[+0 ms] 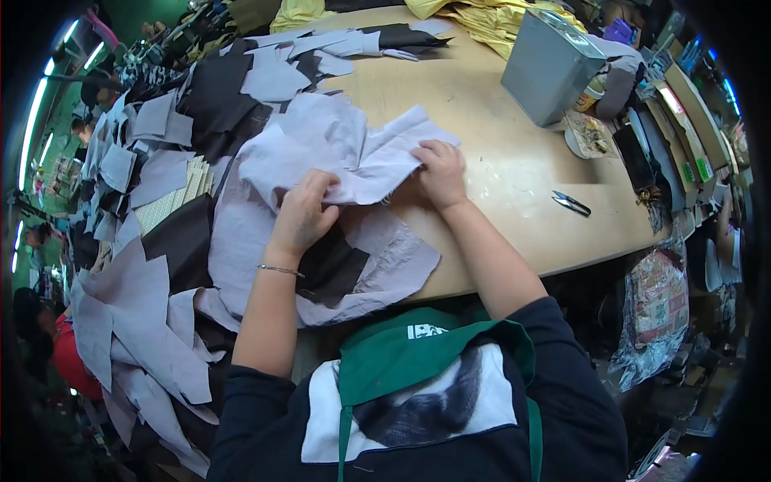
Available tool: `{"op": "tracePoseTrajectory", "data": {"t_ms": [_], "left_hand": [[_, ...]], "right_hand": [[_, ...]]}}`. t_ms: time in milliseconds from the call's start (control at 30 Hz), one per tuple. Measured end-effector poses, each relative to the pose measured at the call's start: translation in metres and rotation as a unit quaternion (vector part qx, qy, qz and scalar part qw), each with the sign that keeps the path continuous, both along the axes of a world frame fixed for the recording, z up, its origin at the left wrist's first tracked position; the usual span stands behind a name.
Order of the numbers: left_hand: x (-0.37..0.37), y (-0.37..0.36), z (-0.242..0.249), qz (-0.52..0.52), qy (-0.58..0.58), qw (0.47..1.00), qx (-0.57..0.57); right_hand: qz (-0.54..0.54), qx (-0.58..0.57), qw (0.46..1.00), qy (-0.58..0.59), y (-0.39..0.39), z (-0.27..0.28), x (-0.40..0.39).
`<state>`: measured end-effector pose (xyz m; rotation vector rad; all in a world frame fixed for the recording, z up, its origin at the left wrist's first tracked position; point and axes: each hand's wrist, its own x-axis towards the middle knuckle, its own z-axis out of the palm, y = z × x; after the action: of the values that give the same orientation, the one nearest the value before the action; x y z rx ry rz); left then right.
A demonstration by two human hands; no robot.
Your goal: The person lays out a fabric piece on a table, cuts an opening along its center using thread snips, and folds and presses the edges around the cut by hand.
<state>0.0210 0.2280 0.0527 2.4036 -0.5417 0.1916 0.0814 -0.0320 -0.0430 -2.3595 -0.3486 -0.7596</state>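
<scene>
A pale lavender piece of fabric [321, 145] lies bunched and partly lifted over the table in front of me. My left hand [307, 210] grips its near edge between thumb and fingers, a thin bracelet on the wrist. At the piece's right end, my right hand [442, 170] is closed on the edge, the fingertips partly hidden beneath the fold. Loose threads hang from the edge between the hands. Under it spreads a larger lavender piece [241, 241], with a dark fabric piece [325, 269] showing near the table's front edge.
Cut lavender and dark pieces [217, 88] pile up on the left, some hanging over the edge. Thread snips [572, 203] lie on the wooden table [514, 225] to the right. Behind them stand a metal tin [550, 64] and a bowl [590, 135]. Yellow fabric [474, 28] lies at the back.
</scene>
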Motion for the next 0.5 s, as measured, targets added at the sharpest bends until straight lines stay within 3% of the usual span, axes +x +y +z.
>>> {"op": "tracePoseTrajectory", "data": {"t_ms": [67, 133, 167, 267, 300, 333, 400, 500], "left_hand": [[0.003, 0.015, -0.008, 0.034, -0.064, 0.991, 0.109], [0.016, 0.023, -0.022, 0.058, -0.126, 0.973, 0.184], [0.018, 0.018, -0.012, 0.089, -0.012, 0.974, 0.208], [0.028, 0.021, -0.041, 0.061, 0.076, 0.983, 0.159], [0.035, 0.033, -0.081, -0.029, 0.053, 0.995, 0.081], [0.012, 0.009, -0.067, 0.0, 0.047, 0.982, 0.182], [-0.014, -0.014, -0.053, 0.013, 0.018, 0.992, 0.126], [-0.034, -0.011, -0.058, -0.029, -0.068, 0.995, 0.071]], "right_hand": [[0.018, 0.012, 0.999, -0.032, -0.024, 0.009, -0.017], [-0.015, -0.058, 0.998, -0.029, -0.048, 0.041, -0.061], [-0.013, -0.06, 0.997, -0.045, -0.061, 0.051, -0.081], [-0.025, -0.037, 0.999, -0.013, -0.106, 0.069, -0.132], [-0.039, -0.05, 0.998, -0.018, -0.122, 0.073, -0.146], [-0.051, -0.062, 0.996, -0.024, -0.136, 0.075, -0.159], [-0.089, -0.102, 0.991, 0.015, -0.156, 0.079, -0.185], [-0.053, -0.11, 0.991, 0.051, -0.17, 0.082, -0.2]]}}
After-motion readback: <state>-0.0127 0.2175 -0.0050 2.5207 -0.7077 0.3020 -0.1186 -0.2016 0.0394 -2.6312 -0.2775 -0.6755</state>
